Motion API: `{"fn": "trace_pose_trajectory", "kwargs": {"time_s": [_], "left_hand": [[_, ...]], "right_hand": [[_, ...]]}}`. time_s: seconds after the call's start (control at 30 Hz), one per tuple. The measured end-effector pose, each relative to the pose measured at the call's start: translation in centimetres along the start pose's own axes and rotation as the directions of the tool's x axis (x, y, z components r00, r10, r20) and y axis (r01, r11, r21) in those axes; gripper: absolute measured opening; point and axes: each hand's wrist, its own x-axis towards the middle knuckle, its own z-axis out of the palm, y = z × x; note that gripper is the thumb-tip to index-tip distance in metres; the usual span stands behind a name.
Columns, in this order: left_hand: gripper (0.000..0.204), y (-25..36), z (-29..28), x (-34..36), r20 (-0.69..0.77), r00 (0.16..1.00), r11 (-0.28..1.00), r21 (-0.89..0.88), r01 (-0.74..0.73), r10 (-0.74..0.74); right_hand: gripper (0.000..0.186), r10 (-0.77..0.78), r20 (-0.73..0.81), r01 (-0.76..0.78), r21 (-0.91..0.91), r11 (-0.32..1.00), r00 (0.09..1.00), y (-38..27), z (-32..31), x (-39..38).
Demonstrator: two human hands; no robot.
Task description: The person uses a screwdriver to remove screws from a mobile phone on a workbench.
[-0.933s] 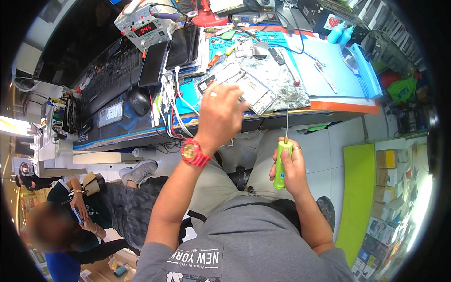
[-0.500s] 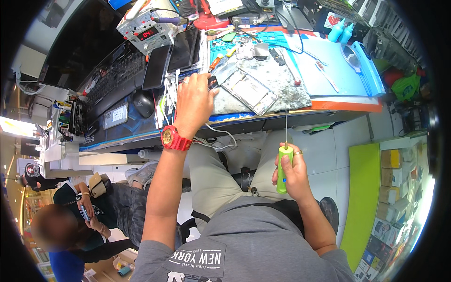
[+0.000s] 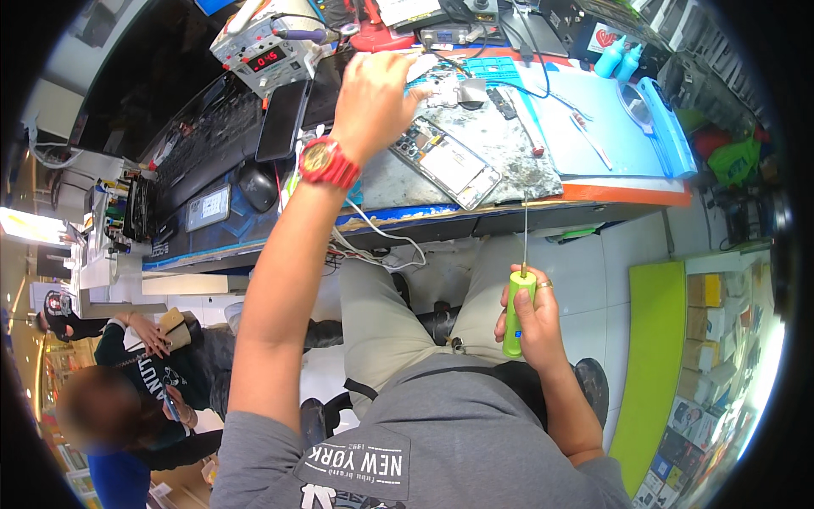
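Observation:
My left hand (image 3: 379,100), with a red watch (image 3: 330,163) on its wrist, is stretched over the far left part of the worn grey work mat (image 3: 509,161). Its thumb points right, but the fingertips are hidden behind the hand, so any hold is out of sight. Just below it lies an opened phone (image 3: 454,165), its inner parts and a pale battery area facing up. My right hand (image 3: 537,318) is wrapped around the green handle of a thin-shafted screwdriver (image 3: 514,316). The shaft points up toward the bench edge, above my lap.
A keyboard (image 3: 199,144), mouse (image 3: 257,187) and dark phone (image 3: 281,121) occupy the left side. Behind stands a power supply (image 3: 267,59). A blue mat (image 3: 585,119) holds a pen-like tool (image 3: 591,140). White cable (image 3: 386,227) hangs over the edge. Another person (image 3: 161,373) sits at left.
My left hand has moved up and away from the phone's left end, where a small black piece showed at its fingers. More dark parts show in the phone. The screwdriver has shifted slightly right.

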Motion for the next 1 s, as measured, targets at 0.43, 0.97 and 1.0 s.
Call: {"fn": "trace_pose_trajectory", "kwargs": {"time_s": [0.43,0.97,1.0], "left_hand": [[0.088,4.5,-2.8,-2.2,0.552,0.785,0.946,-0.298,-0.127,0.279],[0.063,12.2,-0.8,-8.9,0.148,0.974,0.930,-0.302,0.210,-0.171],[0.062,12.0,-0.5,-9.0,0.132,0.978,0.933,-0.302,0.197,-0.164]], "right_hand": [[0.055,0.046,0.028,-0.043,-0.121,0.992,0.999,0.6,-0.6,-0.8],[0.044,0.361,0.140,-0.289,-0.371,0.883,0.922,-5.9,-1.8,2.8],[0.044,0.376,0.141,-0.298,-0.391,0.871,0.916,-6.2,-1.8,3.0]]}}
